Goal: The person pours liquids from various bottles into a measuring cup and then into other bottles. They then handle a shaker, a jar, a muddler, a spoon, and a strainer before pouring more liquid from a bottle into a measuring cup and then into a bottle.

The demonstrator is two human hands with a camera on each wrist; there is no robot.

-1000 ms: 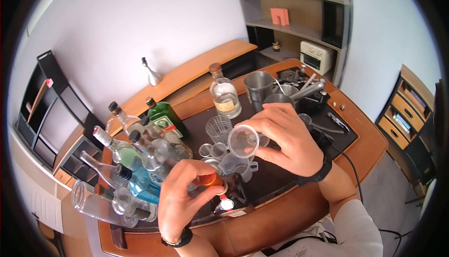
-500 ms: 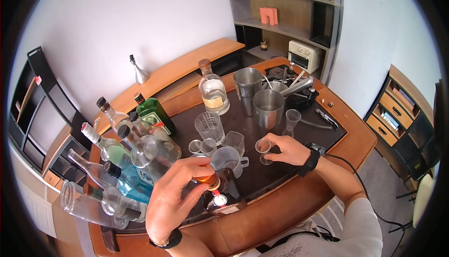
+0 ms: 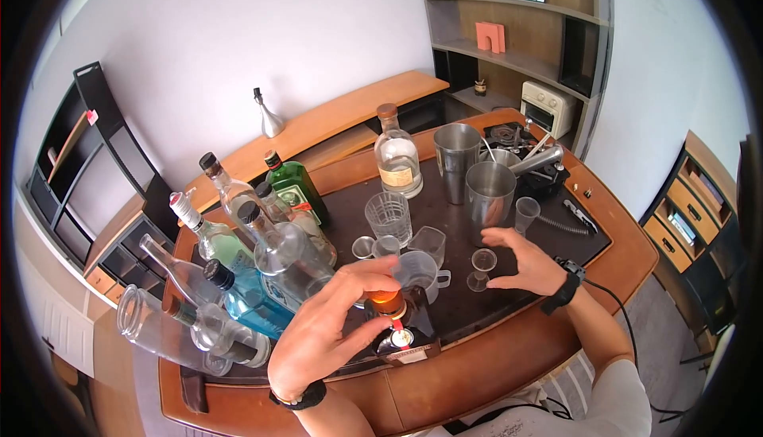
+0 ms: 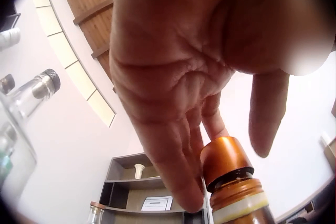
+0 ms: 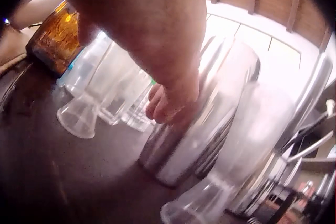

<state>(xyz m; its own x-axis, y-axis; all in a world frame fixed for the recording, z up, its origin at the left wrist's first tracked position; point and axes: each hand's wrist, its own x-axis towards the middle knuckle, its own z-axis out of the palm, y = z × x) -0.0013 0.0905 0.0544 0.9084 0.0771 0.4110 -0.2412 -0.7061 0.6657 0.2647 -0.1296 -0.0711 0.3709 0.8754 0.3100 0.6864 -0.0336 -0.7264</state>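
At the table's near side, my left hand (image 3: 322, 337) pinches the orange cap (image 3: 387, 303) of a dark brown bottle (image 3: 423, 332) with thumb and fingers. In the left wrist view the cap sits tilted on the bottle's neck (image 4: 237, 192), with threads showing beneath. My right hand (image 3: 528, 266) has thumb and fingers spread beside a clear hourglass-shaped jigger (image 3: 483, 261), which stands upright on the dark mat. A second clear jigger (image 3: 526, 213) stands just beyond that hand, near a steel shaker tin (image 3: 489, 198).
Several liquor bottles crowd the left side, including a blue one (image 3: 250, 302) and a green one (image 3: 296, 186). A clear measuring jug (image 3: 417, 270) and a cut-glass tumbler (image 3: 388, 218) stand mid-table. Behind are a corked bottle (image 3: 397, 159) and a taller tin (image 3: 455, 155).
My right hand lowered the clear jigger from in front of me onto the mat at the right, then let go of it. My left hand stays at the orange cap.
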